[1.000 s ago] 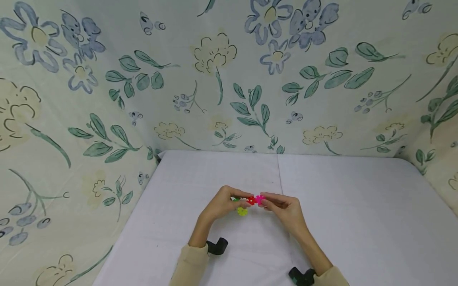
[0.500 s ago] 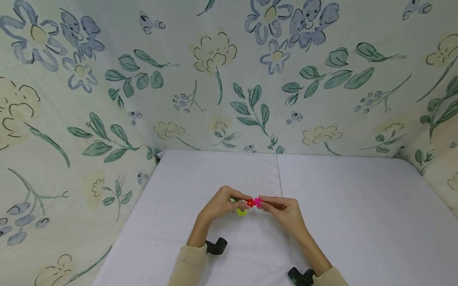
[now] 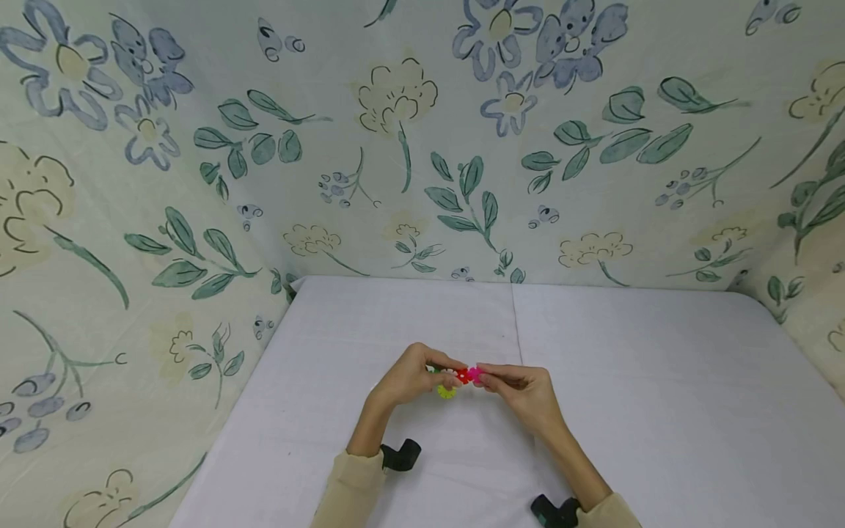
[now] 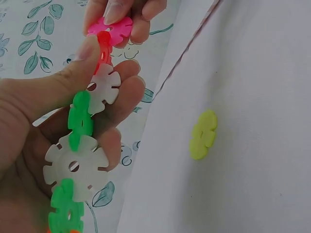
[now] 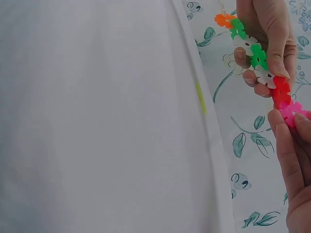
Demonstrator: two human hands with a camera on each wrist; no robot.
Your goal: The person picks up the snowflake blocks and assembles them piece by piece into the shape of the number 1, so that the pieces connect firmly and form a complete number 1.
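Note:
My left hand (image 3: 405,378) holds a chain of slotted plastic snowflake discs, its thumb pressing on the red disc (image 5: 281,91). Down the chain, white (image 4: 76,162) and green discs (image 4: 80,119) alternate across the curled fingers, ending in an orange disc (image 5: 225,20). At the other end, my right hand (image 3: 526,391) pinches the pink disc (image 4: 119,30) between thumb and fingertips. Pink and red discs meet edge to edge, set at an angle to each other. A loose yellow disc (image 4: 203,135) lies on the white cloth, below the hands in the head view.
A white cloth (image 3: 660,381) with a crease line covers the table. Floral fabric (image 3: 396,169) hangs behind it and at both sides. Black wrist-camera mounts (image 3: 401,455) stick out beside both sleeves.
The right hand has shifted slightly left and toward the body, bringing the pink disc along. The left hand is nearly still, with the red disc tipped slightly lower. The yellow disc stays put.

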